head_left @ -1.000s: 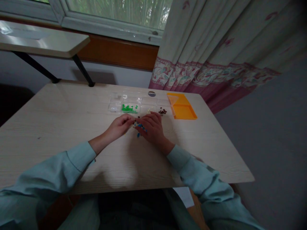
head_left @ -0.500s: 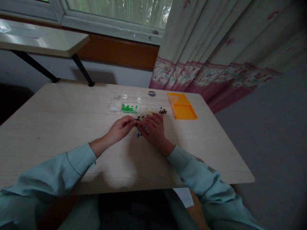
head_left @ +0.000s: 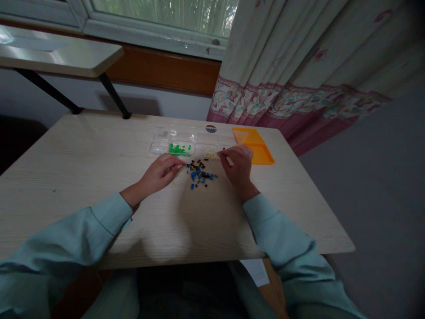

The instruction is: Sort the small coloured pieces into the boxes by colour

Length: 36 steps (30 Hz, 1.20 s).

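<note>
A loose pile of small blue, dark brown and yellow building bricks (head_left: pixel 199 174) lies on the table. At the pile's left edge is my left hand (head_left: pixel 162 173), thumb and fingers pinched together; a tiny dark bit shows between its fingers, too small to name. My right hand (head_left: pixel 238 165) hovers over the right end of the clear compartment box (head_left: pixel 206 139), fingertips pinched, and hides most of the dark pieces there. Whatever it holds, if anything, cannot be made out. Green pieces (head_left: pixel 179 149) fill one compartment, and pale yellow pieces (head_left: pixel 210 153) lie in another.
An orange tray (head_left: pixel 260 153) stands right of the box, partly behind my right hand. A dark round sticker (head_left: pixel 211 129) is at the table's back. One stray yellow piece (head_left: pixel 173 184) lies below my left hand. A raised shelf (head_left: pixel 66 57) stands back left, a curtain (head_left: pixel 262 88) behind.
My right hand has moved right, from over the pile to the box's right compartment, uncovering the bricks. My left hand has shifted slightly left and stays pinched.
</note>
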### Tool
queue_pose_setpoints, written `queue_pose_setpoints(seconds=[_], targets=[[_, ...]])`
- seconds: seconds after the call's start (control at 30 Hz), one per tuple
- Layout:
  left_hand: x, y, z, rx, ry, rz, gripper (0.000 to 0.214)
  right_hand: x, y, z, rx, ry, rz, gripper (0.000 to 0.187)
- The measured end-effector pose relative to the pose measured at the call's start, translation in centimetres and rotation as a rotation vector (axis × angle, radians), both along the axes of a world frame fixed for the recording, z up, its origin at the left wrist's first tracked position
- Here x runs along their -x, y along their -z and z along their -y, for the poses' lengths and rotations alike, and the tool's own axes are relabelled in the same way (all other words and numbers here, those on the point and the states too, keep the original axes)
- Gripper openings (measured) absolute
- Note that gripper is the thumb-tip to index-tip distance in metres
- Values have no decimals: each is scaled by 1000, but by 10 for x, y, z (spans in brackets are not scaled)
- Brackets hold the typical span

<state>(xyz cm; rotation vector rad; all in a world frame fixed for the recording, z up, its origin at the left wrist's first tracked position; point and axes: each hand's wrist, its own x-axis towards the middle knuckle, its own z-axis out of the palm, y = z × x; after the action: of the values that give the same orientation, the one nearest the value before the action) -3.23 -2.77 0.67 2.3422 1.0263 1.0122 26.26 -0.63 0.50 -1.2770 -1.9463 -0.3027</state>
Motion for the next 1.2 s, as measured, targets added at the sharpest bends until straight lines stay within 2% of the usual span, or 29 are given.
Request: queue_pose_setpoints(seconds=[0.1, 0.2, 0.43, 0.67, 1.03, 1.2], targets=[[13, 1, -8, -65, -3, -114, 29, -34, 7, -19, 78, 237, -43, 27], [23, 2, -15, -108, -36, -166, 30, -50, 13, -27, 81, 328, -79, 30], [34, 4, -23, -100, -97, -164, 30, -44, 16, -25, 119, 338, -58, 31], [35, 8, -24, -100, -47, -222, 31, -49, 19, -26, 149, 357, -71, 33], [34, 8, -25, -66, 23, -245, 27, -48, 19, -27, 159, 288, -128, 33], [34, 8, -27, -46, 27, -294, 31, -48, 19, -27, 155, 278, -141, 32]])
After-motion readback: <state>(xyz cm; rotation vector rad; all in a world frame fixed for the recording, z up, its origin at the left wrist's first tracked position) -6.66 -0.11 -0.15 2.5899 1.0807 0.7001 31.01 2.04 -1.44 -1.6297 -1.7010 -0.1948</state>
